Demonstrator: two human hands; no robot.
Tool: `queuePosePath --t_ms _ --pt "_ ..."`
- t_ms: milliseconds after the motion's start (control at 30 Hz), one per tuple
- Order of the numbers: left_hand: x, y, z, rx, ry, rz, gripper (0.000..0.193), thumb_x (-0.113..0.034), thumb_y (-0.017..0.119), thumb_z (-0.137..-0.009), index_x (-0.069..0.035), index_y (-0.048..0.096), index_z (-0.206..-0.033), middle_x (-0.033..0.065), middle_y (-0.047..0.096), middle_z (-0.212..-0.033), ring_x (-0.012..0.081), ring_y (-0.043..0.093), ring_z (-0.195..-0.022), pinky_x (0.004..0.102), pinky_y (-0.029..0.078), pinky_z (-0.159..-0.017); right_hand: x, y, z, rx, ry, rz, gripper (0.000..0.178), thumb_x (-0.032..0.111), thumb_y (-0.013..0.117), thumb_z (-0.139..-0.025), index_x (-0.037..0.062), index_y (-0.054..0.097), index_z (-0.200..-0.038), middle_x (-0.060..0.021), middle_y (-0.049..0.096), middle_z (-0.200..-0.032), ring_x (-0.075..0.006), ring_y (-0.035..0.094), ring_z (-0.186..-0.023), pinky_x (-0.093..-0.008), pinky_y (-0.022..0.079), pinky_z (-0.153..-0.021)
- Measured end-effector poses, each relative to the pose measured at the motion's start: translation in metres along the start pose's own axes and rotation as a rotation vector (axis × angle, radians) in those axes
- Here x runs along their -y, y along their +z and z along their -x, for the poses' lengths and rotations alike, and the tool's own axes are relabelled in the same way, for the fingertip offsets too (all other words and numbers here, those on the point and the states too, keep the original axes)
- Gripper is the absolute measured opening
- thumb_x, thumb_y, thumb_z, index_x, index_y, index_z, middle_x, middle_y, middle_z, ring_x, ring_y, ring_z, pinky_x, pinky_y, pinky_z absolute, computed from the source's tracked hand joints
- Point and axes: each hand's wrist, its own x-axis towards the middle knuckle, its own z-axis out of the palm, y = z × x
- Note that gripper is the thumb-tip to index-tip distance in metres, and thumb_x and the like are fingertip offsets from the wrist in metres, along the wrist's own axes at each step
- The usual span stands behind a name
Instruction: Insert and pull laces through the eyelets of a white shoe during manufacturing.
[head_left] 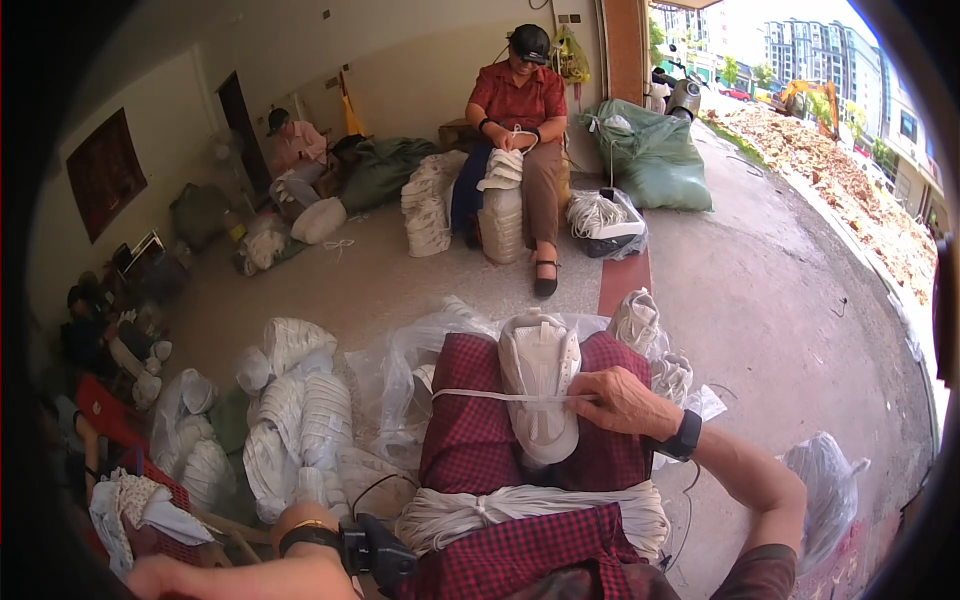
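A white sneaker upper [541, 350] stands between my knees, over checked dark red cloth [463, 440]. Closed at the upper's right side, my right hand [612, 395] pinches a flat white shoelace [480, 394]. The lace runs across the upper and over the cloth on my left thigh. Low in the picture, beyond a gold bracelet and a black wrist strap, only part of my left hand [305, 514] shows; its fingers are hidden. A thick bundle of white laces [530, 508] lies across my lap.
Stacked white uppers [300, 420] and plastic bags lie left of my legs, beside a red basket [170, 490]. More uppers [636, 322] sit beyond my right knee. Opposite, a seated person [515, 110] handles an upper and lace. A green sack [650, 155] stands by the doorway.
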Motion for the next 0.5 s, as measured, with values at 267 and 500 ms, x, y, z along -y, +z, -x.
queuePosePath --t_ms 267,500 --pt "0.048 -0.148 0.211 1.112 -1.235 -0.723 0.025 -0.022 0.059 -0.093 -0.003 0.051 -0.079 0.0277 0.059 -0.130 0.0363 0.057 -0.118 0.0490 0.043 -0.098 0.004 -0.006 0.011 -0.113 0.069 0.095 0.021 0.020 0.062 -0.092 -0.0009 0.065 -0.090 -0.0193 0.066 -0.074 -0.0377 0.066 -0.067 -0.0442 0.051 -0.061" --pt "0.024 -0.153 0.260 1.218 -1.606 -0.767 0.038 -0.035 0.057 -0.099 0.001 0.047 -0.093 0.0269 0.057 -0.080 0.0483 0.058 -0.077 0.0513 0.045 -0.069 0.005 -0.013 0.024 -0.159 0.205 -0.015 0.020 0.020 0.070 -0.087 0.0010 0.064 -0.085 -0.0156 0.067 -0.074 -0.0343 0.067 -0.068 -0.0430 0.052 -0.062"
